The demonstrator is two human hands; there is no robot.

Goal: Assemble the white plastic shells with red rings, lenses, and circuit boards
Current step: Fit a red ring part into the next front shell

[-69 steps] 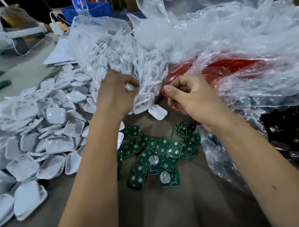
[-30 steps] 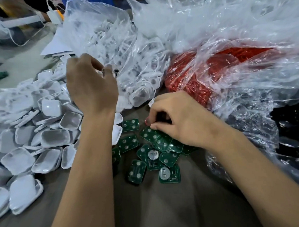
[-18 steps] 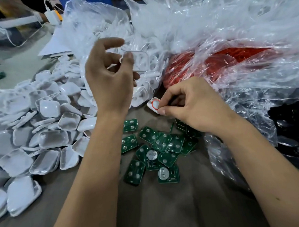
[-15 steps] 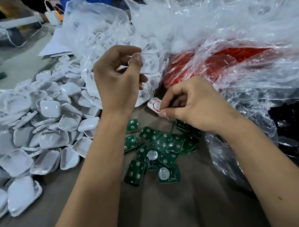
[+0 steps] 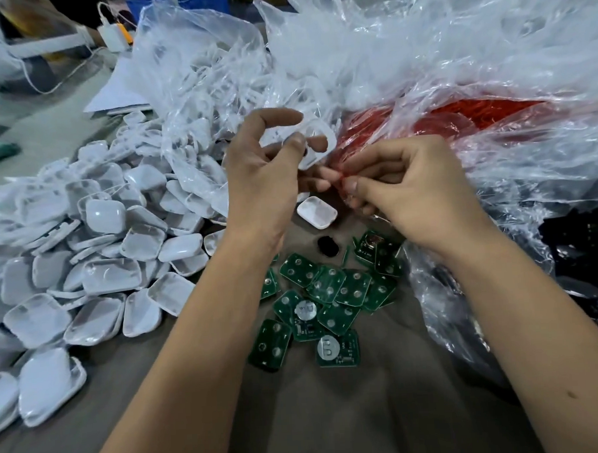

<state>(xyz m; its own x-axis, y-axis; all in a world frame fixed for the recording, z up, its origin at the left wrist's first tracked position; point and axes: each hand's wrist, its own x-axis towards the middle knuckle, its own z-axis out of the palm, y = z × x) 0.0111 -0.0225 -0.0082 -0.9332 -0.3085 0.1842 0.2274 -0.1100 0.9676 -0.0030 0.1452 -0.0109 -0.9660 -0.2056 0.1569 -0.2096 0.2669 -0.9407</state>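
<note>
- White shells pile (image 5: 87, 269) lay heaped at left on the surface (image 5: 333, 413).
- Left hand (image 5: 264, 180) pinched one white shell (image 5: 316, 143) in its grip, raised.
- Green circuit boards (image 5: 328, 293) lay scattered below the hands.
- Right hand (image 5: 416, 190) pinched a red ring (image 5: 340, 183) just beside the shell.
- Red rings bag (image 5: 457, 116) sat at right.
</note>
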